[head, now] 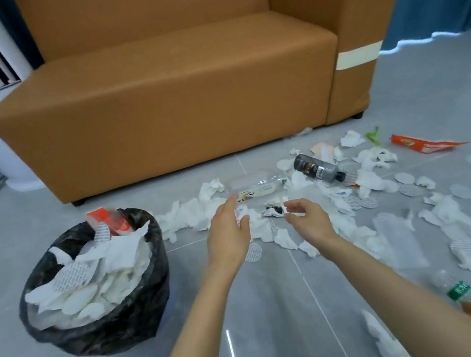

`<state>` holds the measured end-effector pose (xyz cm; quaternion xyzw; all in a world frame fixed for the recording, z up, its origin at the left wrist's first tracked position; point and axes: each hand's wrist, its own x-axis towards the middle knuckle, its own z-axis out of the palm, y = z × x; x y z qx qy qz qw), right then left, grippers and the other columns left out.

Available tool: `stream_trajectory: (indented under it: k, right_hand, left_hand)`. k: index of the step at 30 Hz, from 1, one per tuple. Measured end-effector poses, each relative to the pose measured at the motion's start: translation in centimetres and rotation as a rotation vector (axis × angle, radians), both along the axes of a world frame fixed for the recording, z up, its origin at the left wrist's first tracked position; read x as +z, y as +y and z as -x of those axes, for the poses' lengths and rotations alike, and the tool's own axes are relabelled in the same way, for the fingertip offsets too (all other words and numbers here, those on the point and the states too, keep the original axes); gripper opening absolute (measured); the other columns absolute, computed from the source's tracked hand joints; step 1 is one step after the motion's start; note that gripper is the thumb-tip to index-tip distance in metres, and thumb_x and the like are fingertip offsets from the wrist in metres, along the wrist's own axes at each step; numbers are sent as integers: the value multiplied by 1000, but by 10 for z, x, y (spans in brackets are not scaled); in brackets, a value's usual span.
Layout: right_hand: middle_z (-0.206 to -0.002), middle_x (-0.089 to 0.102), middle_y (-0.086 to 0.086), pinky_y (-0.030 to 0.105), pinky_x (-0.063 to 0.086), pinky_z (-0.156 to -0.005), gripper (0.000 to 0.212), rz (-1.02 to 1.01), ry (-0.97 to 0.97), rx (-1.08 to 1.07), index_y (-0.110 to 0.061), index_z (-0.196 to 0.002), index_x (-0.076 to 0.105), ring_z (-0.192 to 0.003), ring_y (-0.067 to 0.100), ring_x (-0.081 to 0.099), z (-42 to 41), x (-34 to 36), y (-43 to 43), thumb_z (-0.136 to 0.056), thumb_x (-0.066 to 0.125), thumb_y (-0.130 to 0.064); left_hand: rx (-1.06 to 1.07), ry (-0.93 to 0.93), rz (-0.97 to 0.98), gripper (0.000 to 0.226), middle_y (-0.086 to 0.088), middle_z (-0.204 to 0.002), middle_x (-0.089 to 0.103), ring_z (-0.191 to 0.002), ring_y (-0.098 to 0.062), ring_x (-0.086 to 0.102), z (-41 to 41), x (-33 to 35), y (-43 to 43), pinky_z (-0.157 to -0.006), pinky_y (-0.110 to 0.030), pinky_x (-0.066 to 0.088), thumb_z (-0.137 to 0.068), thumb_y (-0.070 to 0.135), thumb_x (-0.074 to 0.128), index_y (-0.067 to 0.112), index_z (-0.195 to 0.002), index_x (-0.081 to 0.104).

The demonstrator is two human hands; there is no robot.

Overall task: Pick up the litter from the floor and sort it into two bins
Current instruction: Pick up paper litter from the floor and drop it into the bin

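Both hands reach out empty over litter strewn before an orange sofa (166, 96): the left hand (228, 236), fingers straight, near a clear bottle (261, 189); the right hand (307, 216), fingers loosely curled, above crumpled tissues (190, 214). A black-bagged bin (106, 330), heaped with paper, stands at left. A dark bottle (317, 168) and an orange wrapper (423, 143) lie beyond.

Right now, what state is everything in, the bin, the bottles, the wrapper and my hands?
Bin: upright, heaped with tissues near its rim.
Clear bottle: lying on its side.
Dark bottle: lying on its side.
Green-label bottle: lying down, part full of amber liquid.
Orange wrapper: flat on the floor.
Left hand: open, holding nothing.
Right hand: fingers loosely curled, holding nothing.
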<state>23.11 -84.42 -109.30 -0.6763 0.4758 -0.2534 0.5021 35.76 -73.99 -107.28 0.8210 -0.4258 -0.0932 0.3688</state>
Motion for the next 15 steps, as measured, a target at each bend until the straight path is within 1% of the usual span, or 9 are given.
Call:
stream_trajectory:
  k: [2, 4, 6, 7, 9, 11, 15]
  right_hand:
    - [-122, 60, 2, 22, 39, -85, 30, -2, 26, -54, -13, -120, 59, -101, 11, 53, 20, -5, -9, -90, 54, -9]
    - [-125, 58, 2, 25, 41, -86, 33, 2, 77, -103, -13, -122, 58, -106, 16, 55, 47, -10, -18, -91, 52, -10]
    - [-129, 57, 5, 30, 44, -92, 34, 15, 138, -151, -13, -124, 56, -112, 22, 55, 72, -18, -26, -90, 52, -10]
    - [-130, 56, 5, 31, 43, -95, 35, 25, 178, -180, -12, -124, 55, -115, 23, 54, 87, -22, -30, -90, 52, -10]
    - [-132, 54, 8, 31, 39, -99, 38, 42, 294, -241, -12, -126, 54, -122, 26, 49, 114, -30, -36, -88, 53, -10]
    - [-134, 51, 9, 34, 36, -101, 43, 44, 441, -271, -15, -130, 49, -127, 29, 41, 139, -39, -40, -87, 54, -13]
    - [-141, 40, 9, 38, 32, -106, 57, 14, 697, -285, -17, -138, 38, -132, 31, 30, 190, -55, -38, -85, 58, -17]
  left_hand:
    - [-47, 48, 8, 47, 0, -139, 49, -128, -20, 45, 16, -5, -14, -102, -28, 34, -94, 16, 51, 19, -140, 40]
    - [-98, 93, 11, 46, -1, -133, 54, -123, -21, 49, 36, -11, -32, -98, -28, 37, -94, 15, 52, 19, -138, 43]
    - [-169, 121, 1, 45, -1, -130, 56, -120, -21, 52, 56, -16, -49, -95, -27, 38, -93, 14, 52, 18, -137, 44]
    - [-208, 132, -11, 45, -2, -129, 57, -119, -20, 52, 66, -19, -57, -94, -26, 38, -93, 13, 53, 18, -137, 44]
    - [-278, 147, -34, 46, -2, -128, 57, -118, -20, 53, 85, -25, -70, -94, -27, 39, -93, 15, 53, 18, -138, 43]
    - [-334, 157, -59, 46, -1, -129, 56, -118, -21, 52, 101, -33, -81, -96, -30, 41, -94, 17, 53, 19, -138, 42]
    - [-425, 192, -100, 46, -2, -130, 55, -118, -22, 52, 132, -48, -95, -98, -32, 41, -94, 17, 52, 18, -138, 42]
